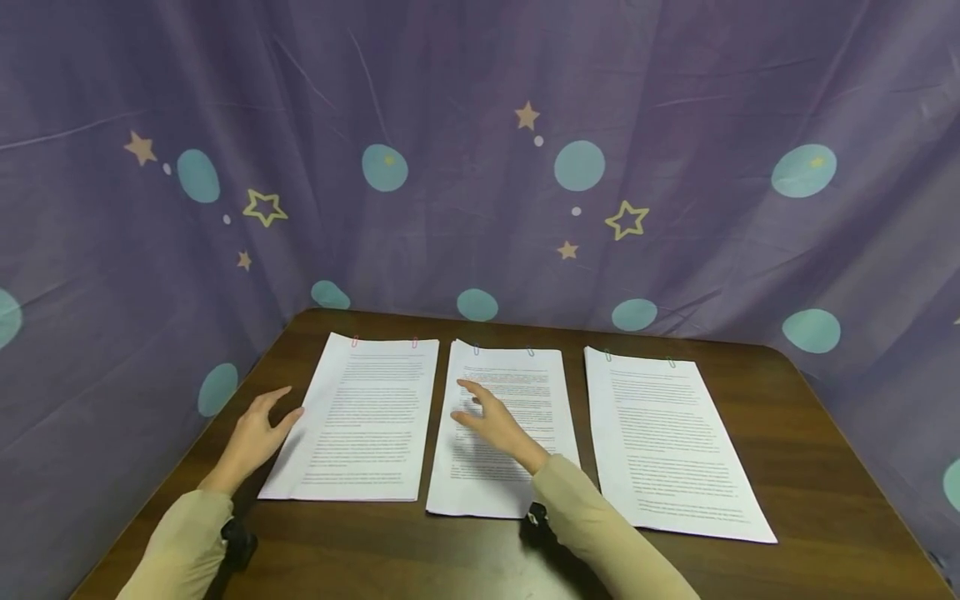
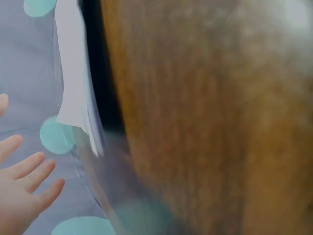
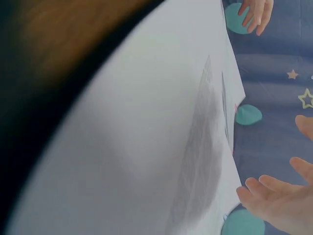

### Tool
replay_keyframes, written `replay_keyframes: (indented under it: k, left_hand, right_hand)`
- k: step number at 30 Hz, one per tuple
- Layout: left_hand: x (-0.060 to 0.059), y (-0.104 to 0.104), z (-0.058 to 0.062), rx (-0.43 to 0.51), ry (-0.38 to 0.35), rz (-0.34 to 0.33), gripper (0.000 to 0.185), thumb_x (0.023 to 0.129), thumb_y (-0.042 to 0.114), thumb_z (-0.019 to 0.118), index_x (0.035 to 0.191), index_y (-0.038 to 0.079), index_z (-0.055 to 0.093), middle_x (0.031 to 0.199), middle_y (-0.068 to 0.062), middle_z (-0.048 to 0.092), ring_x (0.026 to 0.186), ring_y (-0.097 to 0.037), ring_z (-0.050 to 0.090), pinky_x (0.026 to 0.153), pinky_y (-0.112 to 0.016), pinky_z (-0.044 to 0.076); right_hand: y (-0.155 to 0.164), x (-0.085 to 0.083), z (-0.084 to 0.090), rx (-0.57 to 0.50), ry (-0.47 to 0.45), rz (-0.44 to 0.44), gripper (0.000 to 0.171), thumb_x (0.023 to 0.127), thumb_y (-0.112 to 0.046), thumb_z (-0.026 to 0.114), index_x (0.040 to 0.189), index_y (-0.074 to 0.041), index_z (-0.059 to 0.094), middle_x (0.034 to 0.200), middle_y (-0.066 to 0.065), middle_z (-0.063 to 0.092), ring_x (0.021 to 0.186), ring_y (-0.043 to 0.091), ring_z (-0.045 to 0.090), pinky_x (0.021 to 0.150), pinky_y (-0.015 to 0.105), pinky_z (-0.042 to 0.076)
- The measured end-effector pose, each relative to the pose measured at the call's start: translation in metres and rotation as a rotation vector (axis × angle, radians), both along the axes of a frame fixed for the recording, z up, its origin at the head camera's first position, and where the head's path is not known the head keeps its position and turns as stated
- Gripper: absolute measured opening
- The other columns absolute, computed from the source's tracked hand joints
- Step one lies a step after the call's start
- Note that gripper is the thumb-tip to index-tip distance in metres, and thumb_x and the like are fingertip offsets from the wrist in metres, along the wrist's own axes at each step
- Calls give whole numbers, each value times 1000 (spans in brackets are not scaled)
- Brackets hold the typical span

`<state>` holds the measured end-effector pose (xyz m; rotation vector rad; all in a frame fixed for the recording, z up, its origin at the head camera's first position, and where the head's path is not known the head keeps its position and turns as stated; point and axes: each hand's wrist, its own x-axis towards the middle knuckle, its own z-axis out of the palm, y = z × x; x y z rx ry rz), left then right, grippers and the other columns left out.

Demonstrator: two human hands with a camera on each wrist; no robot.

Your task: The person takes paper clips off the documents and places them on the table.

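Observation:
Three printed paper stacks lie side by side on a brown wooden table. Pink paper clips [image 1: 415, 342] hold the top of the left stack [image 1: 367, 425]. On the middle stack [image 1: 480, 492] are blue paper clips [image 1: 530, 351], and the right stack [image 1: 675, 450] has dark green ones [image 1: 672, 362]. My left hand [image 1: 251, 437] hovers beside the left stack's left edge, fingers loosely spread and holding nothing. Over the middle stack, my right hand [image 1: 495, 421] hangs with thumb and fingers apart, its grip empty. The left wrist view shows spread fingers of the left hand [image 2: 24, 186].
The wooden table [image 1: 360, 550] shows its surface in front of the stacks and at the right. A purple curtain [image 1: 465, 225] with stars and teal spots hangs behind and to the left. Each wrist carries a dark strapped device [image 1: 238, 543].

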<state>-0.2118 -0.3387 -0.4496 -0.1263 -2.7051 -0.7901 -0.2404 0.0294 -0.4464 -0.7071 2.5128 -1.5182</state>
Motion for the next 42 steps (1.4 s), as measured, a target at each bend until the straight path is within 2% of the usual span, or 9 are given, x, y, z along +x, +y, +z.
replay_keyframes:
  k: [11,17,23,31,39,42]
  left_hand:
    - [-7,-12,2,15,-163,-19,51,88,25,53,123,-9,40,118,-36,43,104,-49,44,80,-55,40]
    - [-15,-11,1,27,-221,-57,50,86,18,57,123,-11,39,118,-37,42,104,-50,43,80,-54,42]
    - [-19,-9,-4,55,-257,-96,51,83,11,58,122,-14,38,118,-40,40,103,-52,42,81,-54,41]
    - [-21,-11,-6,124,-307,-126,53,83,11,60,122,-17,38,121,-37,40,104,-48,42,83,-52,39]
    - [-19,-8,-2,183,-424,-114,59,84,18,60,126,-15,35,126,-35,36,112,-47,34,88,-54,33]
    - [-20,-7,-1,242,-450,-102,57,85,16,57,127,-14,33,128,-34,34,114,-46,32,91,-55,30]
  right_hand:
    - [-34,-2,-10,-117,-91,7,49,87,-14,56,130,-1,38,129,26,39,110,40,46,87,43,43]
    - [-47,0,-12,-118,-140,-7,49,86,-12,57,129,0,39,125,27,41,111,38,47,89,39,43]
    - [-53,1,-14,-121,-183,-26,50,85,-11,57,130,-1,38,126,29,38,113,38,43,92,43,39]
    - [-57,1,-15,-131,-243,-1,54,84,-11,59,131,0,36,133,26,35,119,37,38,96,40,35]
    - [-60,4,-13,-214,-318,29,52,86,-8,55,131,3,34,135,27,31,121,39,34,96,44,34]
    - [-61,5,-12,-237,-339,24,52,85,-6,55,131,6,34,134,30,30,121,41,33,96,46,34]
